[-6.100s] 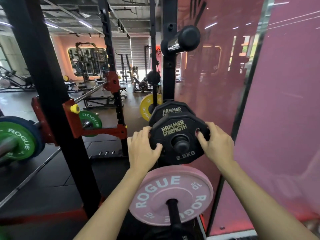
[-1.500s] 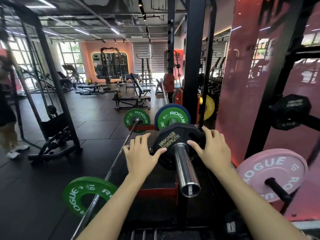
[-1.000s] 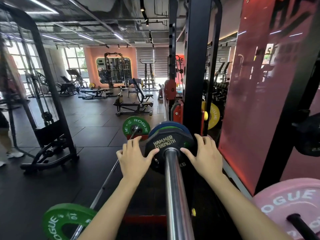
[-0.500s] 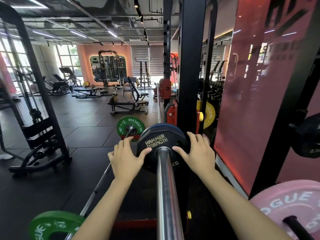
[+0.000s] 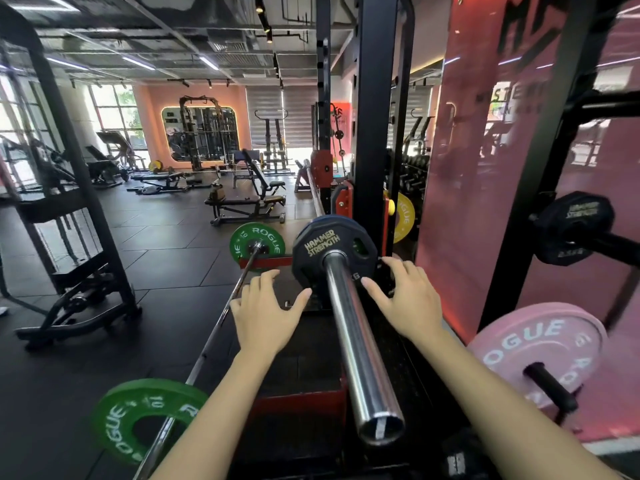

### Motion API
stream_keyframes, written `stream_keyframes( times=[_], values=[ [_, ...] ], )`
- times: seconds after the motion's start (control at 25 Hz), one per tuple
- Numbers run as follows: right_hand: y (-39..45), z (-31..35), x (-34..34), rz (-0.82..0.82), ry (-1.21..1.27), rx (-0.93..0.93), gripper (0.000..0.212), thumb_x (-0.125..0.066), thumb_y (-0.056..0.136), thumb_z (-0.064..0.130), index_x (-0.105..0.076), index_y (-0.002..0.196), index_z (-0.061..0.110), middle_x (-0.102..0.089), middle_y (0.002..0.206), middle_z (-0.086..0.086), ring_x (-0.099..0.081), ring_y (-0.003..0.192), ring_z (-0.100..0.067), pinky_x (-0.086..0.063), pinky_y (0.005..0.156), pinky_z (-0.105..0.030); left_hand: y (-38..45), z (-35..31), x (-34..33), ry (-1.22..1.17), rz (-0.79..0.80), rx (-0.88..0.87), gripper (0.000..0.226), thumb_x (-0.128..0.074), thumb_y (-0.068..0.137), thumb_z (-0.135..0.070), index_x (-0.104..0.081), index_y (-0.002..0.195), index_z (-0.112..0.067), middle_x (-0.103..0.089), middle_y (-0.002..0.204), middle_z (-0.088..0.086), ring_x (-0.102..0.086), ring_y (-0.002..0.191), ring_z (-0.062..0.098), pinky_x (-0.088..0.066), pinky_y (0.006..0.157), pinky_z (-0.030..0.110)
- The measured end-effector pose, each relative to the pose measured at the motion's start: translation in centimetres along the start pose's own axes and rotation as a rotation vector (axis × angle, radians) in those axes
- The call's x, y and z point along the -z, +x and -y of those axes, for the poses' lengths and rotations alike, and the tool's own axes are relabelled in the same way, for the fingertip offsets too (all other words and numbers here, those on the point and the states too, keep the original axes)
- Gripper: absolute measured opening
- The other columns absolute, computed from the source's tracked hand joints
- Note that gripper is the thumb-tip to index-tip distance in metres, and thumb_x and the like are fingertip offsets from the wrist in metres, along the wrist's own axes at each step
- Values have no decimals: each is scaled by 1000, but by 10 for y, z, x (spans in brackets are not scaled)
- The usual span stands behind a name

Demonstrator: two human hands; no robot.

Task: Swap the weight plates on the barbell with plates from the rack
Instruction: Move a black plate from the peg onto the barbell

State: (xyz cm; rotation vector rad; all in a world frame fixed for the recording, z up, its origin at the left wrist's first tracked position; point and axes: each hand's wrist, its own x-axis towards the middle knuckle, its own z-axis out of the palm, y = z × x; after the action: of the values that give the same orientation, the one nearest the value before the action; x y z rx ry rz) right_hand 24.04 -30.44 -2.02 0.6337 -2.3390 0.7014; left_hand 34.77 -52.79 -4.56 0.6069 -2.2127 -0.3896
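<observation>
1. Now we see the black Hammer Strength plate (image 5: 332,252) seated far up the barbell sleeve (image 5: 360,344), pressed against a blue plate (image 5: 329,219) whose rim shows just behind it.
2. Our left hand (image 5: 266,313) hangs just left of the sleeve and below the black plate, fingers (image 5: 263,284) spread and nearly straight, thumb reaching toward the plate's lower edge; it holds nothing.
3. Our right hand (image 5: 407,297) is just right of the sleeve, fingers splayed and relaxed, thumb pointing at the plate's lower right rim; it also holds nothing, and whether the thumb tip touches the plate we cannot tell.
4. The sleeve runs from the plate toward us, its open steel end (image 5: 381,426) near the bottom of the view.
5. On the right, the rack (image 5: 540,188) carries a pink Rogue plate (image 5: 530,348) on a near peg and another black Hammer Strength plate (image 5: 571,226) on a peg above and farther off.
6. To the left, a second barbell (image 5: 214,337) lies low across the floor with a green Rogue plate (image 5: 114,420) at its near end and another green plate (image 5: 258,237) at its far end.
7. A yellow plate (image 5: 403,216) stands behind the black upright (image 5: 372,109).
</observation>
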Motion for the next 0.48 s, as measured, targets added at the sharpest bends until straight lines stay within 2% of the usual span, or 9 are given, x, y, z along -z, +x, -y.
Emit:
stream_keyframes(
  times=[0.24, 0.48],
  values=[
    [-70, 9, 54, 74, 35, -5, 56, -50, 90, 60, -49, 134, 26, -58, 119, 4, -51, 111, -20, -43, 80, -34, -75, -12, 40, -26, 73, -35, 65, -48, 83, -75, -51, 130, -29, -58, 126, -7, -55, 116, 18, -34, 97, 44],
    [-117, 17, 111, 61, 90, 33, 54, -52, 90, 57, -49, 134, 26, -58, 117, 6, -51, 110, -19, -44, 79, -34, -125, -38, 99, -24, 33, -41, 63, -49, 85, -72, -51, 129, -28, -58, 124, -6, -52, 116, 19, -35, 94, 43]
  ],
)
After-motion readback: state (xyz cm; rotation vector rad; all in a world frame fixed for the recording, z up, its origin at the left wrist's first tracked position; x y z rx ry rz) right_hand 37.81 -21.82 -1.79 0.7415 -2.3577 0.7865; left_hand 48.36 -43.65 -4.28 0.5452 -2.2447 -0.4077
